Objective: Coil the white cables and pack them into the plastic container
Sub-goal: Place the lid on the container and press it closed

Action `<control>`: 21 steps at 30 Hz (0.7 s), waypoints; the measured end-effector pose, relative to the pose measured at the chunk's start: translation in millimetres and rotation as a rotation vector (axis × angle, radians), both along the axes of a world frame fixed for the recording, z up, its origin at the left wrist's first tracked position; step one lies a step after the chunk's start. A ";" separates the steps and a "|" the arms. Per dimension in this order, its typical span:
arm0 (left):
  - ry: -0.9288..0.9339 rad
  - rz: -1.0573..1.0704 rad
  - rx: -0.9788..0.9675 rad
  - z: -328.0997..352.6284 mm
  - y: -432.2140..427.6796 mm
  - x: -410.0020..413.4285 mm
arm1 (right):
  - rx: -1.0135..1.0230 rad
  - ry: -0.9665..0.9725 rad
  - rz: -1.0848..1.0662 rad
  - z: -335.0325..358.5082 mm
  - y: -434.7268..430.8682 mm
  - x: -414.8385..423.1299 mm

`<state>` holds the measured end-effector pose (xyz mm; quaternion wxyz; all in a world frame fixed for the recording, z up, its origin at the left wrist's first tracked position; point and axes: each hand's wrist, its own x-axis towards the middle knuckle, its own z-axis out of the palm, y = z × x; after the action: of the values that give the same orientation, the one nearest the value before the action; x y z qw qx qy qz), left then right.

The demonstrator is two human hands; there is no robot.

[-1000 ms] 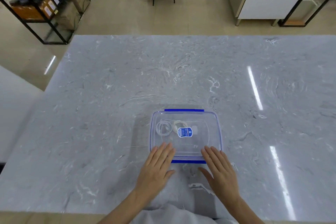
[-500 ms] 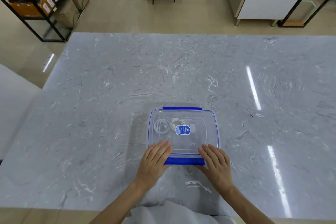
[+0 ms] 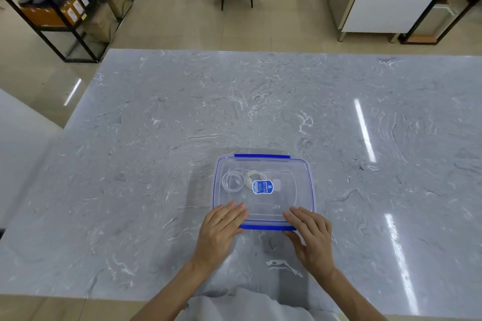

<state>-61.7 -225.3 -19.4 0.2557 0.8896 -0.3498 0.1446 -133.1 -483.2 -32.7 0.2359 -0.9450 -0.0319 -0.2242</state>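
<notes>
White cables (image 3: 233, 181) lie coiled inside the clear plastic container (image 3: 303, 191), toward its left side under the lid (image 3: 271, 207). The container sits on the marble surface (image 3: 156, 164) just in front of me. My left hand (image 3: 221, 229) and right hand (image 3: 311, 234) lie flat on the lid's near corners, fingers straight, gripping nothing. I take the step to be fastening the near blue latch (image 3: 267, 227). I should press both corners evenly so the lid seats, then fold the flap with my thumbs until it catches. Whether the far latch (image 3: 262, 156) is fastened, I cannot tell.
</notes>
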 end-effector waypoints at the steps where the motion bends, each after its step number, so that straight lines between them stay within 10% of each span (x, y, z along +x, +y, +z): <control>1: -0.001 0.002 -0.003 0.4 0.0 -0.1 | 0.012 0.008 -0.004 1.3 1.2 -0.2; 9: 0.175 0.067 -0.088 19.2 -5.8 -7.6 | 0.193 0.137 -0.059 33.3 13.4 -3.7; 16: 1.071 0.351 -0.841 43.8 -5.6 -11.9 | 1.428 0.470 -0.340 54.0 9.9 -3.1; 21: 1.067 0.316 -0.787 52.8 -14.5 9.1 | 1.478 0.544 -0.304 60.1 8.1 20.6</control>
<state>-52.7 -239.8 33.4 0.6734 0.7203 0.0371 -0.1620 -112.4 -475.1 27.4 0.7672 -0.5597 0.3127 0.0211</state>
